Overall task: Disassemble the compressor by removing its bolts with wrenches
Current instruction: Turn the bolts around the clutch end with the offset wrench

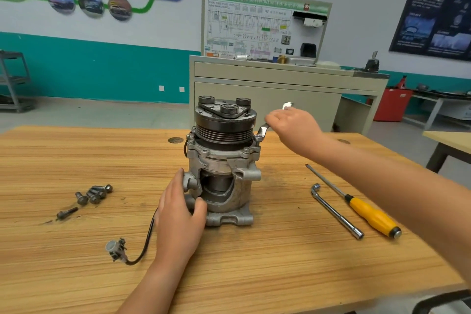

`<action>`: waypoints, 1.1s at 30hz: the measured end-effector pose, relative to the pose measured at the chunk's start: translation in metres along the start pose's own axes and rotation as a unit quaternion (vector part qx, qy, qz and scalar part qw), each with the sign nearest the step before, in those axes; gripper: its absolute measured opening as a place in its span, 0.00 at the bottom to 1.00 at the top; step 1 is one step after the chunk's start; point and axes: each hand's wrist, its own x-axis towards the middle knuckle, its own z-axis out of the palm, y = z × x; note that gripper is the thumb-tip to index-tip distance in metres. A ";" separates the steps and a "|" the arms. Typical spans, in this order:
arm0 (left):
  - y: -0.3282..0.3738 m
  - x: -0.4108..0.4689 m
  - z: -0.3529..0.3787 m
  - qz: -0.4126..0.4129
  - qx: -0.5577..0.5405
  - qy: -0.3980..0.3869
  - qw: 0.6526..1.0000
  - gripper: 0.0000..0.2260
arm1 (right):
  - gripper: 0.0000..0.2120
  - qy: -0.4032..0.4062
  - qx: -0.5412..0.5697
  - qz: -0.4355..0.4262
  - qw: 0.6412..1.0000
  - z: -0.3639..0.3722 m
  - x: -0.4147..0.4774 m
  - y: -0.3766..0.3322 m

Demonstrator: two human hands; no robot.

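Two hands busy: left hand (178,209) clamps round the lower housing of the compressor (221,168), upright on the table (254,275), likely to stop it turning. Right hand (293,127) is closed on the ring wrench (262,132), seated on a flange bolt (258,138) at its right. Loose bolts (93,195) lie to its left.

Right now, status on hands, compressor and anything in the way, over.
Left hand holds compressor low, steadying. Right hand grips wrench, ring end on upper-right flange bolt. Loose bolts lie left, clear of wrench.
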 end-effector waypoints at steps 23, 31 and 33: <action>-0.002 0.001 -0.002 0.011 0.008 0.006 1.000 0.29 | 0.22 -0.197 -0.091 0.052 0.975 -0.075 -0.036 -0.045; 0.000 -0.001 -0.003 0.004 0.004 -0.004 1.000 0.30 | 0.22 -0.169 -0.118 0.000 0.979 -0.056 -0.035 -0.018; 0.000 0.000 -0.003 0.004 0.002 -0.004 1.000 0.30 | 0.21 -0.154 -0.125 -0.012 0.980 -0.047 -0.032 -0.003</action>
